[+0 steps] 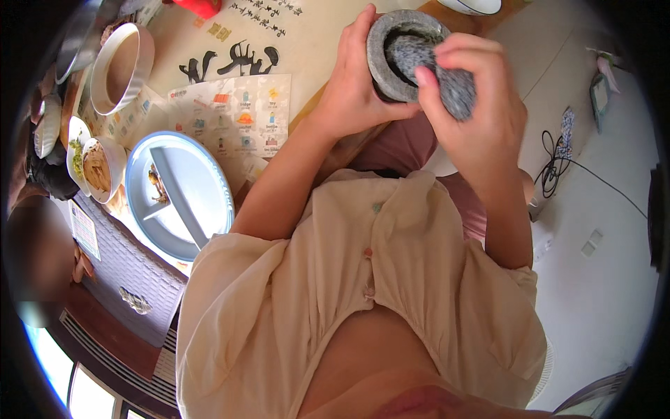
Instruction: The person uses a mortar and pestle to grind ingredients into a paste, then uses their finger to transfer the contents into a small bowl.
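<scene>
My left hand is wrapped around the side of a grey stone mortar at the top of the view. In my right hand is a speckled grey stone pestle, gripped between thumb and fingers. The pestle's rounded end rests inside the mortar's bowl, and its other end points down and to the right. What lies under the pestle in the mortar is hidden.
Left of my arms, a divided blue-rimmed plate holds food scraps on a table with a picture sheet. Beyond are a bowl of brown liquid and small food bowls. Another person is at far left. A black cable lies right.
</scene>
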`<state>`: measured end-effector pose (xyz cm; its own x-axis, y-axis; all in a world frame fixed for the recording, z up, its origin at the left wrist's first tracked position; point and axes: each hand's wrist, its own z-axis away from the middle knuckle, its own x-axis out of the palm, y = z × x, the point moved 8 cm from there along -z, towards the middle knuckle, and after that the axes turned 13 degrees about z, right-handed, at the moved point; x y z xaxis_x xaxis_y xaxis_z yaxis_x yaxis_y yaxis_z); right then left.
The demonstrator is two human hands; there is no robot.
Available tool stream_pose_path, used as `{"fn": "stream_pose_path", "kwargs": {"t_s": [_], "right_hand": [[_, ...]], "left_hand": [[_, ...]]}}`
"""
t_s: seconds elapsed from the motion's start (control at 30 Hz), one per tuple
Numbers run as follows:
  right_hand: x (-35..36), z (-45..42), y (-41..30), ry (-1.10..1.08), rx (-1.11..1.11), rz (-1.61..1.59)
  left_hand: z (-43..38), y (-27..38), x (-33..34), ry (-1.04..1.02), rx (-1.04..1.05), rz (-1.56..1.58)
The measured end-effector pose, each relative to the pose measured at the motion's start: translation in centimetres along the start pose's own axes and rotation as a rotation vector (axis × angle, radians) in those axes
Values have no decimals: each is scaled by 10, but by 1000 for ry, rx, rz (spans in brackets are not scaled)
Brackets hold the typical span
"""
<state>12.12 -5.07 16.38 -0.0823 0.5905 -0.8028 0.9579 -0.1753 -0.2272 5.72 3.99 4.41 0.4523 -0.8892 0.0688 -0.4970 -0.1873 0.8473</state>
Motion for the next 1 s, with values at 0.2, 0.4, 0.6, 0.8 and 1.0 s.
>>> {"fn": "stream_pose_path", "kwargs": {"t_s": [0.2, 0.4, 0.6, 0.8, 1.0], "right_hand": [[23, 7, 4, -25, -28, 109], [-5, -1, 1, 25, 11, -6], [15, -17, 7, 4, -80, 91], [-4, -28, 16, 3, 41, -54], [20, -25, 19, -127, 76, 38]], "left_hand": [[1, 1, -1, 17, -24, -58], [1, 5, -4, 62, 45, -96], [2, 8, -2, 35, -32, -125], [2, 0, -4, 60, -27, -126], [1, 4, -3, 62, -97, -160]]}}
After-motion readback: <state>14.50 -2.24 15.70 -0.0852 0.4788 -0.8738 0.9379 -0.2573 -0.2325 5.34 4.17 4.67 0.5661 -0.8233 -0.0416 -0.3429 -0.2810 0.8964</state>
